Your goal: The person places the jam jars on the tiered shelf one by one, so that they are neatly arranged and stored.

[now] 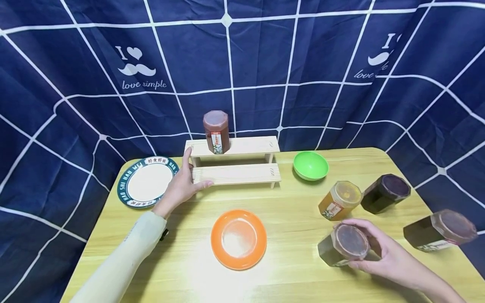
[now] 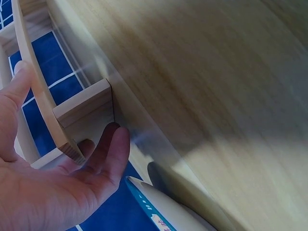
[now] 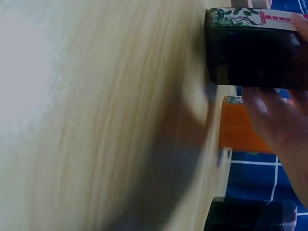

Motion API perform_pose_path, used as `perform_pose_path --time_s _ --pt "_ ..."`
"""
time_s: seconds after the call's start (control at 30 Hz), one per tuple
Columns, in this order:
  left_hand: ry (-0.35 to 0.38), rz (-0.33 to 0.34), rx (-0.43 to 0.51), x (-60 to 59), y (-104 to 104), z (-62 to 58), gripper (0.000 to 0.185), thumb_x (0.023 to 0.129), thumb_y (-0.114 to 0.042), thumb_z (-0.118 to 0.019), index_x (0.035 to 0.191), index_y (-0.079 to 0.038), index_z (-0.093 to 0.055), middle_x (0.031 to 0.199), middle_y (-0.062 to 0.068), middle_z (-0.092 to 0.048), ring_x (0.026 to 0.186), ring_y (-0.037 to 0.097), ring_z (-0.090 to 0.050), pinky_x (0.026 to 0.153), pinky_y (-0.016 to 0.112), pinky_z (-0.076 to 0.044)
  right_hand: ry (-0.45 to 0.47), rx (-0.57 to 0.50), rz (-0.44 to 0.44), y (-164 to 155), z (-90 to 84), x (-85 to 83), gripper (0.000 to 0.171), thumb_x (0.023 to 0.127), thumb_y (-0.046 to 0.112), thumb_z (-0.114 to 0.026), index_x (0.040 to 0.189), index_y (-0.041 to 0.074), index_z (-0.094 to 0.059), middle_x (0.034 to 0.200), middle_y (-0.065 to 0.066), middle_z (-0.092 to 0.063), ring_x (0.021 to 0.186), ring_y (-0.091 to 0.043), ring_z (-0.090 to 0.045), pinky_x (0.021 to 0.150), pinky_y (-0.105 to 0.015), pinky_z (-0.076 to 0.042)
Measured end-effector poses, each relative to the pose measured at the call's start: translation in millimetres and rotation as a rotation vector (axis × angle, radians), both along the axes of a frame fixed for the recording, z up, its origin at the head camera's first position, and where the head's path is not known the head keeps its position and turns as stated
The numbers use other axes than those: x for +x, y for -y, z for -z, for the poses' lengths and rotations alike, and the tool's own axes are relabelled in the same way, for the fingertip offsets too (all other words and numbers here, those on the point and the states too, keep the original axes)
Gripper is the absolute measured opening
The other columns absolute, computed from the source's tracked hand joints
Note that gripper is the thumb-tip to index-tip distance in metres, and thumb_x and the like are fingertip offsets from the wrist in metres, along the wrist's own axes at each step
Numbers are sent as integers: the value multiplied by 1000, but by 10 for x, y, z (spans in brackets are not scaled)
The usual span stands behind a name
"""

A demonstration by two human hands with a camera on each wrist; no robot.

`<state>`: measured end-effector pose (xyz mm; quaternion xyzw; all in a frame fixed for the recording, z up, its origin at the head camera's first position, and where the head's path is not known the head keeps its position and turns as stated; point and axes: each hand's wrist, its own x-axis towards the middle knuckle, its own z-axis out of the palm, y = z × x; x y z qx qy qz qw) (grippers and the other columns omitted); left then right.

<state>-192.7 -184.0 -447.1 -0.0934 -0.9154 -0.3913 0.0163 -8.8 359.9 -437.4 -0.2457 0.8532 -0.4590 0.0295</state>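
My right hand (image 1: 390, 254) grips a dark eight-sided jar (image 1: 350, 243) by its upper part, thumb on the near side and fingers on the far side. The right wrist view shows the jar's patterned label (image 3: 240, 18). At the left end of a two-step wooden rack (image 1: 236, 174), my left hand (image 1: 181, 183) holds the end of the boards. Its thumb lies along the lower step's front, and in the left wrist view its fingers (image 2: 118, 149) curl round the board's end. A reddish-brown jar (image 1: 217, 132) stands on the rack's upper step.
An amber jar (image 1: 340, 200), a black jar (image 1: 384, 193) and a brown jar (image 1: 437, 230) stand around the right hand. A green bowl (image 1: 310, 165) sits right of the rack. An orange plate (image 1: 238, 264) lies in front, and a blue-rimmed plate (image 1: 126, 191) at left.
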Motion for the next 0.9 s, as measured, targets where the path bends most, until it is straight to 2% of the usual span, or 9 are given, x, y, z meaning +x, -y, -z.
perform_pose_path --time_s 0.1,0.27,0.37,0.53,0.57,0.63,0.77,0.8,0.9 --pt "5 -9 -17 14 9 -4 132 89 -41 -94 174 -21 5 136 37 -61 107 45 -65 96 65 -50 7 28 31 49 -21 -11 92 80 -5 -95 158 6 -48 147 -3 -62 124 -12 -65 101 -16 -45" --pt "14 -24 -25 39 41 12 133 89 -42 -93 175 -22 6 120 31 -63 90 37 -61 88 61 -51 -11 71 62 153 -52 -47 91 83 -1 -95 160 10 -48 147 -1 -62 122 -12 -66 100 -16 -47" --pt "10 -20 -5 47 40 13 134 88 -43 -95 175 -22 5 120 31 -63 87 36 -61 85 60 -51 -38 85 78 206 -75 -65 92 82 -1 -95 161 11 -48 149 -2 -60 124 -9 -64 101 -14 -45" --pt "-18 -1 19 -9 44 74 136 85 -52 -94 175 -25 4 125 35 -62 86 37 -61 84 61 -51 -71 39 72 303 -173 -92 96 80 -6 -95 161 7 -46 154 -9 -56 129 -10 -61 104 -15 -44" --pt "-32 3 20 -60 67 153 136 84 -54 -94 175 -27 3 124 36 -62 85 37 -60 83 59 -51 -70 18 67 327 -202 -101 96 80 -8 -94 162 6 -45 153 -10 -56 129 -11 -62 104 -16 -45" --pt "-32 4 19 -68 62 153 137 84 -56 -94 175 -28 3 127 38 -62 88 38 -62 85 61 -51 -78 -24 43 382 -266 -124 97 79 -13 -92 161 4 -43 151 -11 -57 127 -14 -63 103 -18 -48" --pt "-23 0 8 -64 40 121 136 85 -51 -95 175 -25 4 135 40 -60 96 40 -64 89 63 -51 -95 -58 38 491 -403 -181 96 78 -17 -91 159 4 -43 144 -9 -60 121 -14 -67 98 -19 -52" --pt "-8 -4 6 -18 11 38 135 86 -48 -95 175 -24 5 137 40 -60 100 42 -64 91 65 -50 -106 -55 41 518 -436 -198 97 77 -17 -91 159 3 -43 142 -9 -61 119 -14 -68 98 -19 -52" --pt "12 -6 -3 7 -5 -9 134 88 -41 -95 175 -23 6 141 40 -58 101 44 -64 93 65 -50 -136 -38 85 596 -529 -265 98 74 -16 -94 157 4 -45 140 -6 -62 116 -13 -69 96 -19 -53"
